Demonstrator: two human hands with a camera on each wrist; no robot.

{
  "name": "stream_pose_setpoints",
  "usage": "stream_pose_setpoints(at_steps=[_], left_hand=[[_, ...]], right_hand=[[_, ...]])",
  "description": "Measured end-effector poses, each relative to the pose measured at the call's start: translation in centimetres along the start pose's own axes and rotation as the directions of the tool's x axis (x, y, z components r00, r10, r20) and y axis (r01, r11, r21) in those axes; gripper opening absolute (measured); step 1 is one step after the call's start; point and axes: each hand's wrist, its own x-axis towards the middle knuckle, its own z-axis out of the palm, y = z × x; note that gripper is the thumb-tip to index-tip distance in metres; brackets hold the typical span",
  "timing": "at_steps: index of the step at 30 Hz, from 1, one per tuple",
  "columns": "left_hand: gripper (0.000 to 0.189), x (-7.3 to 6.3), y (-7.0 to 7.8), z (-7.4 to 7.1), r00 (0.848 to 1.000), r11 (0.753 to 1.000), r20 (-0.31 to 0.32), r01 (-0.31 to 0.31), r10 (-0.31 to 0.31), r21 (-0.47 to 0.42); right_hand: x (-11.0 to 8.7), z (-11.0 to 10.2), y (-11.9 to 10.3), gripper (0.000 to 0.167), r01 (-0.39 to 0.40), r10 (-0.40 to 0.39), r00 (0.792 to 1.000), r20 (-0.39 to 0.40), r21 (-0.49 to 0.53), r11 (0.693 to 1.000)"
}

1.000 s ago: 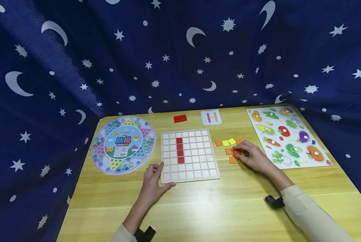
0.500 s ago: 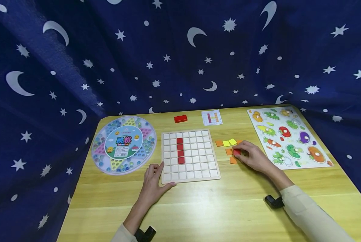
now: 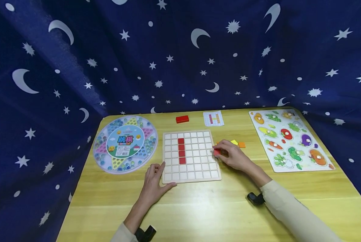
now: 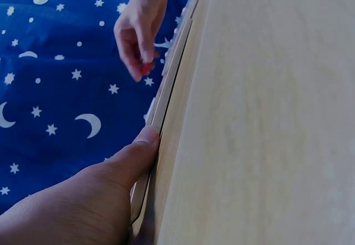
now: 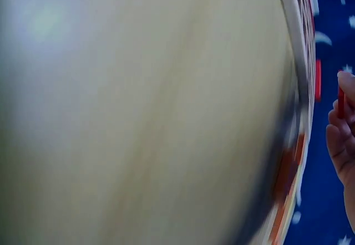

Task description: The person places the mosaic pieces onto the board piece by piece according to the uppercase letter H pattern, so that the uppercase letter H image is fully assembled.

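A wooden grid board (image 3: 198, 175) lies mid-table with a column of several red tiles (image 3: 181, 153) in its white cells. At its near-left corner, my left hand (image 3: 152, 184) touches two edges, thumb along the front and index finger along the left side. The left wrist view shows that thumb (image 4: 136, 153) pressed against the board's rim. My right hand (image 3: 233, 157) pinches a red square tile (image 3: 217, 152) over the board's right edge; the right wrist view shows this tile (image 5: 341, 98) edge-on. Right of the board, a yellow tile (image 3: 235, 142) and an orange tile (image 3: 242, 145) show; the hand hides others.
Behind the board lie red blocks (image 3: 182, 119) and a small printed pattern card (image 3: 213, 123). A round marble-game board (image 3: 125, 141) sits at the left, a vegetable puzzle board (image 3: 269, 161) at the right. A starry blue cloth (image 3: 180, 50) hangs behind the table.
My right hand has picked the red tile from among the loose tiles and carried it left to the board's right edge. The left hand stays at the corner. The head view has shifted slightly.
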Motion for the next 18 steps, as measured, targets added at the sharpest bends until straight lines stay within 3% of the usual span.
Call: stream_pose_setpoints(at_steps=[9, 18], left_hand=[[0.093, 0.0, 0.0, 0.0, 1.0, 1.0, 0.01, 0.011, -0.011, -0.005], [0.093, 0.2, -0.3, 0.0, 1.0, 1.0, 0.009, -0.01, 0.01, 0.007]], right_hand=[[3.0, 4.0, -3.7, 0.022, 0.057, -0.06, 0.993, 0.098, 0.043, 0.997], [4.2, 7.7, -5.9, 0.02, 0.106, -0.112, 0.968, 0.226, 0.04, 0.994]])
